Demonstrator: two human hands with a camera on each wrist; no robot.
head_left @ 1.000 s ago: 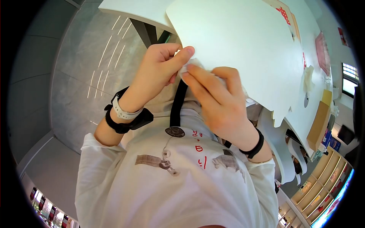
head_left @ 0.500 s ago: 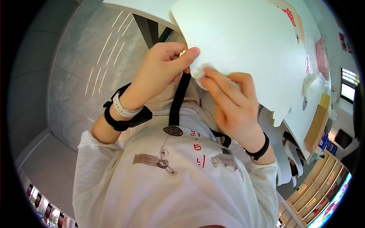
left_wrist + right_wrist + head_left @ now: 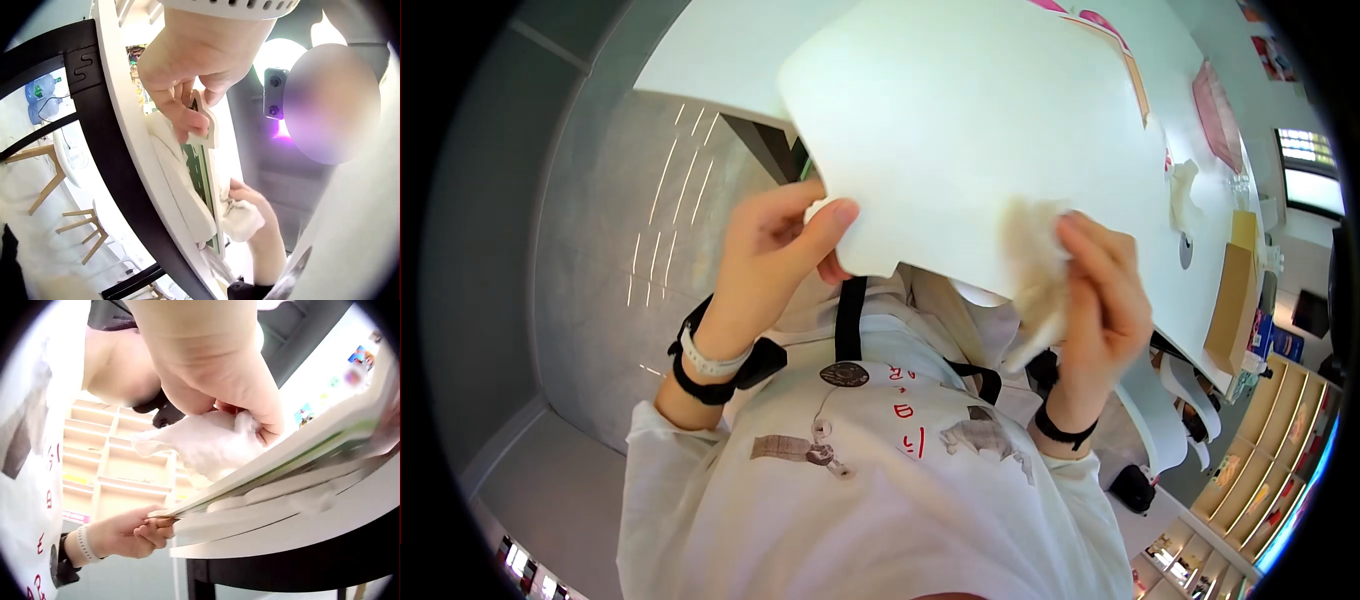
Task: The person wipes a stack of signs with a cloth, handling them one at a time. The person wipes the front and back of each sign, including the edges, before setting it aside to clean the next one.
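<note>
A large white board (image 3: 950,120) with a shaped, notched edge lies in front of me, its near edge towards my body. My left hand (image 3: 770,240) pinches its near left corner, thumb on top and fingers underneath. In the left wrist view, a green layer (image 3: 201,178) shows along the board's side. Over the near right part of the board, my right hand (image 3: 1105,290) holds a crumpled white cloth (image 3: 1032,260), blurred in the head view. The right wrist view shows this cloth (image 3: 206,447) bunched in the fingers, close over the board's face.
Under the board is a white table (image 3: 700,60) with a dark frame. Towards the right are a pink translucent packet (image 3: 1218,115), a crumpled white piece (image 3: 1183,195) and an open cardboard box (image 3: 1232,300). White chairs (image 3: 1170,400) stand beside the table's right end.
My right hand has swept right along the board with the cloth, away from the left hand. The board and my left hand have shifted left and nearer my body.
</note>
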